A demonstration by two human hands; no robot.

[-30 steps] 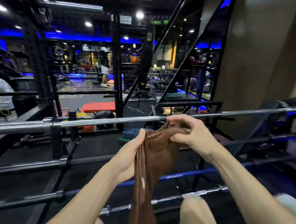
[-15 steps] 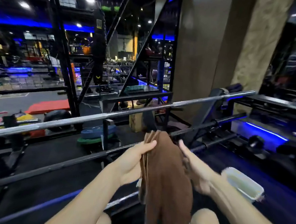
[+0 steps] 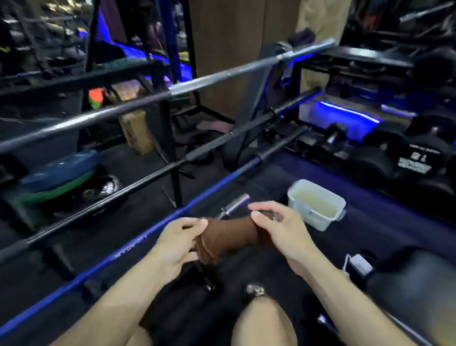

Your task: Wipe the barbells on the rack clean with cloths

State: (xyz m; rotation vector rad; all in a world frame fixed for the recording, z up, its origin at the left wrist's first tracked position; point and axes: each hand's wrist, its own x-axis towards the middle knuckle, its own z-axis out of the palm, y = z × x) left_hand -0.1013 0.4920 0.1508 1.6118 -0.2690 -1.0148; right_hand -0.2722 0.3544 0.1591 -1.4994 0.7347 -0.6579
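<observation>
Both hands meet low in the middle of the scene around a brown cloth [image 3: 228,236], bunched into a thick roll between them. The left hand [image 3: 179,241] pinches the cloth's left end with curled fingers, and the right hand [image 3: 279,230] curls over its right end, thumb lying on top. Just beyond the hands the chrome end of a short bar [image 3: 235,205] pokes out; whether the cloth touches it is hard to tell. Several barbells lie slantwise on the rack, rising from near left to far right: a blue barbell [image 3: 124,249] nearest, running just left of the left hand, then a black barbell [image 3: 151,177] farther off, and a silver barbell [image 3: 173,92] highest and farthest. To the right of the hands, on the dark floor, stands a white plastic tub [image 3: 317,215] holding pale liquid. Black dumbbells [image 3: 411,156] sit at the far right, and coloured weight plates [image 3: 59,180] are stacked on the left beneath the bars.
</observation>
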